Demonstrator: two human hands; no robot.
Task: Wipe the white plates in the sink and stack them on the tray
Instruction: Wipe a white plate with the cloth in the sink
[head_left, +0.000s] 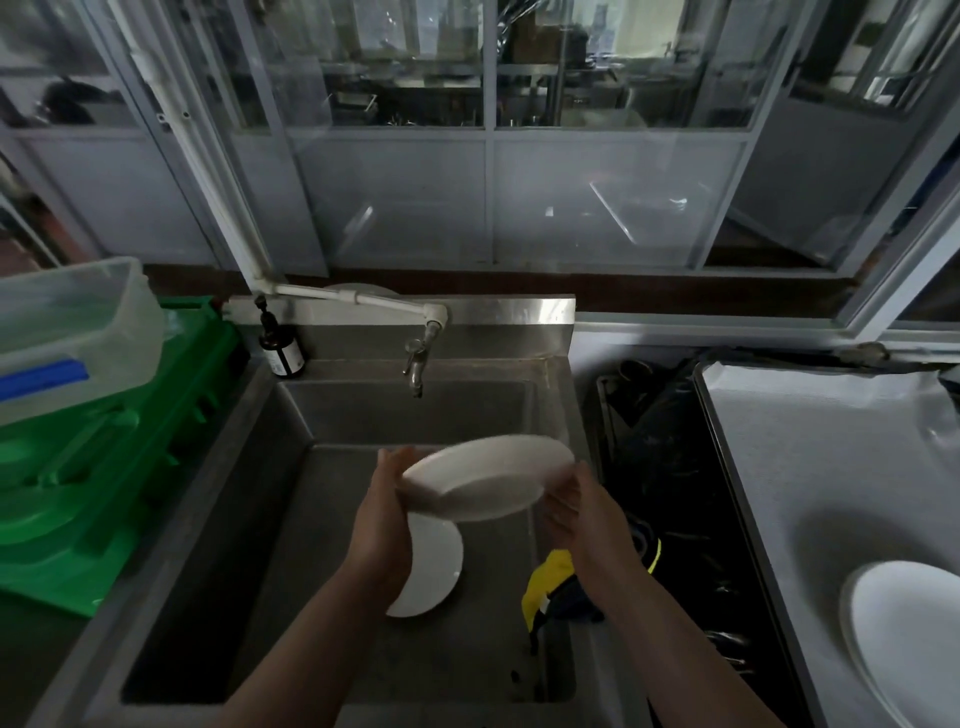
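Hands: my left hand (387, 499) and right hand (576, 506) grip one white plate (485, 480) by opposite rims, tilted, above the sink (291, 519).
Sink: second plate (434, 569) lies inside.

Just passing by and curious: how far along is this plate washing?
Done: one white plate already lies on the tray at the right. In hand: the left hand and right hand hold a second plate tilted over the sink. Left: another plate lies in the basin, and the yellow cloth hangs on the sink's right edge.
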